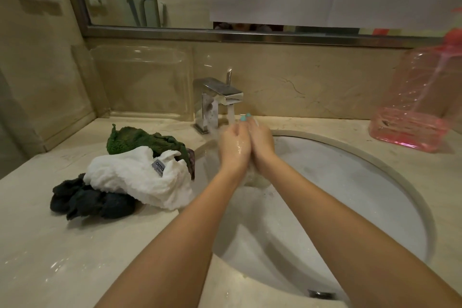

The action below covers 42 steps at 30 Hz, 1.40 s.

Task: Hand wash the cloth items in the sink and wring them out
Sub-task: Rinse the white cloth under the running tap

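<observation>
My left hand (233, 145) and my right hand (260, 141) are pressed palm to palm over the white sink (350, 182), right under the water running from the chrome tap (217, 100). Both are wet, with fingers straight, and I see no cloth between them. On the counter left of the sink lies a pile of cloths: a white towel (140, 177) on top, a green cloth (140, 140) behind it and a dark cloth (87, 200) in front. A blurred pale patch shows in the basin below my wrists.
A pink plastic container (415, 105) stands on the counter at the right. A clear tray (142, 82) leans against the back wall at the left. A mirror runs above the backsplash. The counter surface is wet in front of the cloth pile.
</observation>
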### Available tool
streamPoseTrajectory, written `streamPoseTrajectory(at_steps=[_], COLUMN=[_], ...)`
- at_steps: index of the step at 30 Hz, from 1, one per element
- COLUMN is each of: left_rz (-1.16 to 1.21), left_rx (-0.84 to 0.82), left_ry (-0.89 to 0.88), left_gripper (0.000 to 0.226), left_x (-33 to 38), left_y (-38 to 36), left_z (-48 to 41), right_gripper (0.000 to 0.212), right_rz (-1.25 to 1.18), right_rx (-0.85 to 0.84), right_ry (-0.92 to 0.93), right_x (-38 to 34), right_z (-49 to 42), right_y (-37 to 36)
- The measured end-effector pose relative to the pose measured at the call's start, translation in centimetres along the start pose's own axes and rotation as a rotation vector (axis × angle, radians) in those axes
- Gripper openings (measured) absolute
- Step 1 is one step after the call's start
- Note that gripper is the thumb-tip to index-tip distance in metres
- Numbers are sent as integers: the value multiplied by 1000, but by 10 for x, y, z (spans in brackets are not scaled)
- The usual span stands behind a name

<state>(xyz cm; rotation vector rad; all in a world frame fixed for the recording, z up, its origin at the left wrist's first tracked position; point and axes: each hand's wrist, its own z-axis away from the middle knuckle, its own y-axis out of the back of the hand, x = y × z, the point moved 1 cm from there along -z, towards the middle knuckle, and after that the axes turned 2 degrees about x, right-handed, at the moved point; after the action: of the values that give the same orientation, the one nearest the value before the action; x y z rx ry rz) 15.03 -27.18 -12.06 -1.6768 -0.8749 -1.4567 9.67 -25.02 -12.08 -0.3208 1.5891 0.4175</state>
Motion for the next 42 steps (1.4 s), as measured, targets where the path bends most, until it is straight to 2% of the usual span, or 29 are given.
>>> streamPoseTrajectory(at_steps=[4, 7, 9, 10, 12, 14, 16, 20, 22, 25, 27, 30, 34, 36, 39, 42], left_rz=[5, 29, 15, 71, 43, -11, -40, 42, 91, 80, 146, 259, 455, 462, 399, -91], left_rx=[60, 114, 91, 65, 14, -112, -127, 67, 58, -71, -105, 27, 149, 127, 121, 42], left_ry=[18, 113, 180, 205, 137, 89, 46, 168, 195, 176, 176, 221, 306, 294, 267, 38], left_gripper=[40, 28, 21, 21, 28, 36, 37, 29, 21, 26, 28, 33, 45, 57, 41, 33], left_x=[8, 7, -1, 0, 6, 14, 13, 12, 13, 23, 29, 26, 18, 13, 8, 8], left_y=[4, 19, 21, 20, 8, -5, -12, 15, 23, 18, 13, 24, 40, 40, 39, 31], left_z=[-5, -23, -29, -23, -7, 12, 11, -10, -12, -3, -1, -11, -24, -29, -32, -19], right_gripper=[37, 40, 45, 45, 41, 39, 41, 45, 45, 41, 39, 50, 72, 81, 82, 68], right_rz=[42, 151, 233, 247, 163, 50, 63, 132, 176, 193, 217, 56, -140, -233, -254, -277], right_rx=[37, -73, -108, -81, 38, 146, 159, -26, -49, 74, 69, -133, -441, -556, -556, -454], right_ry=[35, 215, 263, 257, 134, 27, 63, 299, 334, 224, 73, -239, -512, -546, -495, -381], right_x=[-7, -13, -15, -16, -17, -16, -15, -22, -20, -10, 1, 18, 42, 47, 36, 20], right_z=[18, 41, 46, 42, 25, 10, 10, 30, 30, 11, 0, -4, 1, 6, 13, 7], right_y=[8, 5, 3, 5, 15, 28, 33, 12, 3, 16, 27, 37, 38, 30, 22, 17])
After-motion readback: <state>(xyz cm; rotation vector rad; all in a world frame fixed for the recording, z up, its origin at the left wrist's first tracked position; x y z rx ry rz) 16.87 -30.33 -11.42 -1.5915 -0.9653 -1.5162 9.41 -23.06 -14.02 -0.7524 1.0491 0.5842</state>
